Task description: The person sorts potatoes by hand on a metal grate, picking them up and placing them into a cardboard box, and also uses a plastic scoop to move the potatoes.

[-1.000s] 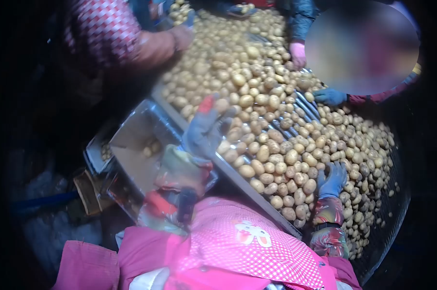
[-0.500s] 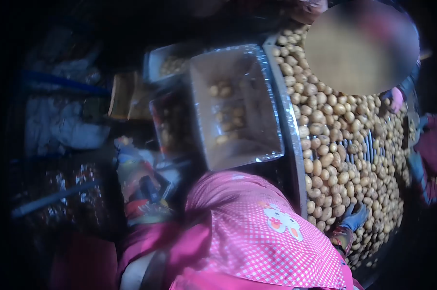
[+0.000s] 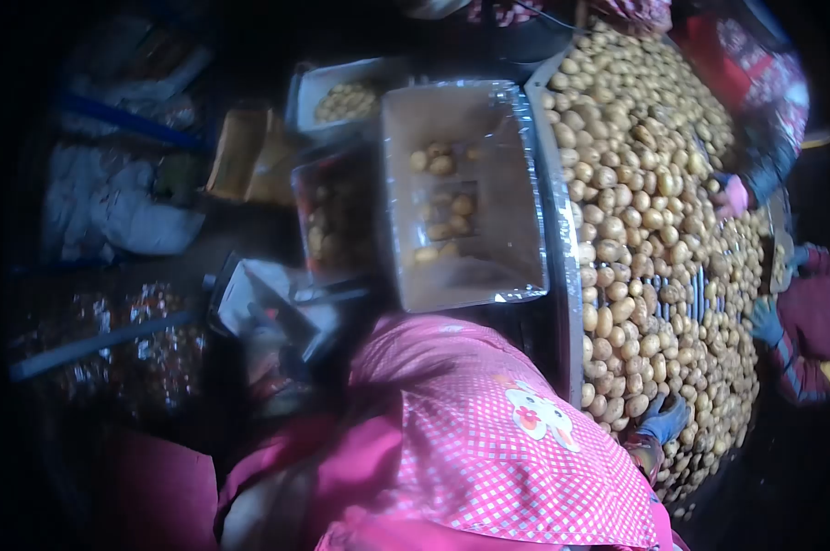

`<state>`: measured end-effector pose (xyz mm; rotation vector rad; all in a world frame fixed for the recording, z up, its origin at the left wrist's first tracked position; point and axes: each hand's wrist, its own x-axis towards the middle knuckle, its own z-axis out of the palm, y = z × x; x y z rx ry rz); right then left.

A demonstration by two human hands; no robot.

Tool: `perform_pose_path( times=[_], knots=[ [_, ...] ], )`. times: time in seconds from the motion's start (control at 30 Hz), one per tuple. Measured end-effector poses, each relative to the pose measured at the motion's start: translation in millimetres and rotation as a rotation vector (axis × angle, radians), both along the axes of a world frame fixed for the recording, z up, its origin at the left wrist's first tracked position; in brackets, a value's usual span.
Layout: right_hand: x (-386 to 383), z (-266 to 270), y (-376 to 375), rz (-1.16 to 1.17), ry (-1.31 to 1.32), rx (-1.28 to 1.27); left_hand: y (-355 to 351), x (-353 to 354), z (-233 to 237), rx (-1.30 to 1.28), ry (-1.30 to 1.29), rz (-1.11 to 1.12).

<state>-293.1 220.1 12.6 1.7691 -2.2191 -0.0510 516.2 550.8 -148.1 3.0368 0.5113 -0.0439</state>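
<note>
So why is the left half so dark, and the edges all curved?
Head view: light falls mainly on the potatoes; the left side sits in shadow; the metal tray glares along its rim; the wide lens bends edges and blackens the corners.

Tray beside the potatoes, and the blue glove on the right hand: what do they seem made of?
Tray: looks like sheet metal, bright glints along its rim, dull dusty floor. Glove: blue, perhaps rubber-coated fabric; too dim to tell.
</note>
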Motion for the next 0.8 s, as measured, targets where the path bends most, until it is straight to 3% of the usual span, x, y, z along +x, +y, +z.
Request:
perform_pose_path(
  times=[0.07, 0.1, 0.13, 0.2, 0.23, 0.27, 0.37, 0.43, 0.5, 0.53, 0.6, 0.7, 0.73, 0.8],
  knots=[
    [-20, -13, 1, 0.207, 0.034, -0.121, -26, 0, 5, 0.09, -0.073, -0.104],
    [-9, -5, -6, -0.005, -0.129, 0.032, -46, 1, 6, 0.125, -0.129, -0.172],
    [-3, -3, -3, 0.121, 0.03, -0.073, -72, 2, 9, 0.155, -0.199, -0.248],
    [-1, 0, -2, 0.054, -0.108, -0.083, -138, 5, 17, 0.161, -0.422, -0.482],
    [3, -2, 1, 0.016, -0.058, -0.117, -179, 0, 24, 0.126, -0.548, -0.609],
    [4, -5, 3, 0.027, -0.044, -0.176, -224, 1, 27, -0.004, -0.63, -0.757],
    [12, 2, 0, 0.102, -0.091, -0.314, -354, -12, 29, -0.758, -0.505, -1.129],
    [17, 7, 1, 0.071, -0.065, -0.305, -432, -72, 55, -0.65, -0.281, -1.503],
    [18, 8, 2, 0.046, -0.092, -0.326, -469, -230, 151, -0.725, -0.215, -1.777],
    [17, 7, 3, 0.037, -0.104, -0.336, -478, -285, 161, -0.954, -0.157, -1.914],
    [6, -1, 3, -0.01, -0.132, -0.3, -471, -391, 184, -0.751, 0.378, -1.855],
    [5, 4, -1, -0.062, -0.168, -0.236, -449, -473, 188, -0.809, 0.634, -2.932],
    [6, 5, -3, -0.082, -0.166, -0.214, -441, -499, 182, -1.08, 0.671, -3.047],
    [6, 8, -4, -0.039, -0.117, -0.231, -442, -531, 168, -1.055, 0.639, -3.155]
  ],
)
